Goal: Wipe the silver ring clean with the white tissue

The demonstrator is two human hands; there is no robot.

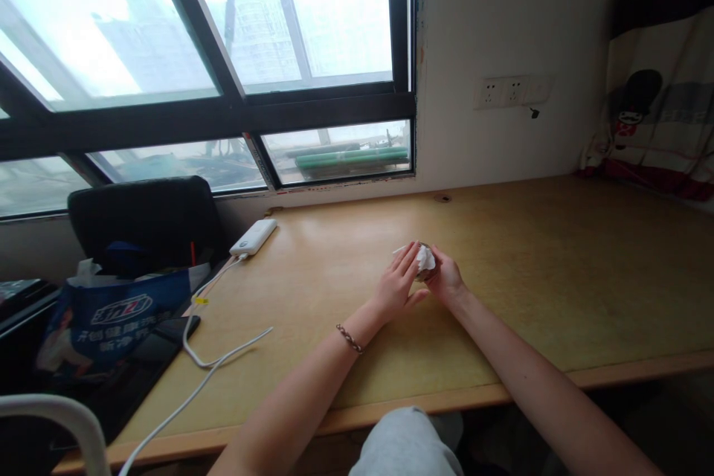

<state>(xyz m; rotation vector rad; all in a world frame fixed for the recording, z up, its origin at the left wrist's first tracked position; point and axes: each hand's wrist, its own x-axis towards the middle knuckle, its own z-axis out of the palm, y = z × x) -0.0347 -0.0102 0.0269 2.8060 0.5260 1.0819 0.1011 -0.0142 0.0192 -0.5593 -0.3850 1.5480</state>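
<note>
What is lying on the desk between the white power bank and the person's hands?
Nothing: in the head view the stretch of desk between the power bank and the left hand is bare wood. The white cable runs off toward the desk's near edge.

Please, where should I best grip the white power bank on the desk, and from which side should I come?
Grip the power bank across its two long edges, near the middle, coming from above. It lies flat on the desk, so only the narrow sides offer a hold. Stay away from the nearer end, where the white cable seems plugged in, probably easy to tug.
</note>
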